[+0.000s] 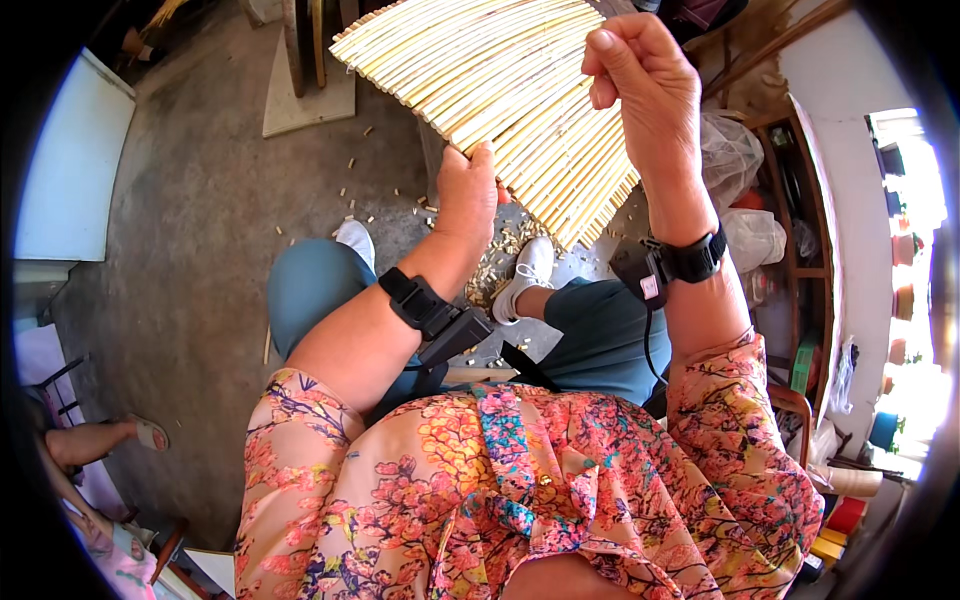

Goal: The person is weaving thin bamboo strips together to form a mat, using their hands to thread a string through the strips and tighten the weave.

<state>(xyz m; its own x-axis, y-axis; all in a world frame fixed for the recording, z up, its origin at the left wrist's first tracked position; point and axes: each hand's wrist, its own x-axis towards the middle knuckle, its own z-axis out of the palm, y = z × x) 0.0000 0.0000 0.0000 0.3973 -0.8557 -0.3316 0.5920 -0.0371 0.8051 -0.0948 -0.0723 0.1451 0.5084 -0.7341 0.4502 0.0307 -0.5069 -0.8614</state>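
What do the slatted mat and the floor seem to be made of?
The slatted mat looks like reed or thin bamboo, smooth and unpainted: slim pale-yellow rods with brownish marks. Which plant, I can't tell. The floor is probably bare concrete with a dull finish, judging by its mottled grey surface.

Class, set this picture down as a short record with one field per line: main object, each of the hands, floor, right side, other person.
Main object: fan-shaped mat of pale, slender sticks
Left hand: grips the mat's lower edge
Right hand: raised, fingers curled; anything thin held is too small to tell
Floor: grey, scattered with short cut pieces
Right side: wooden shelf
Other person: bare leg at lower left
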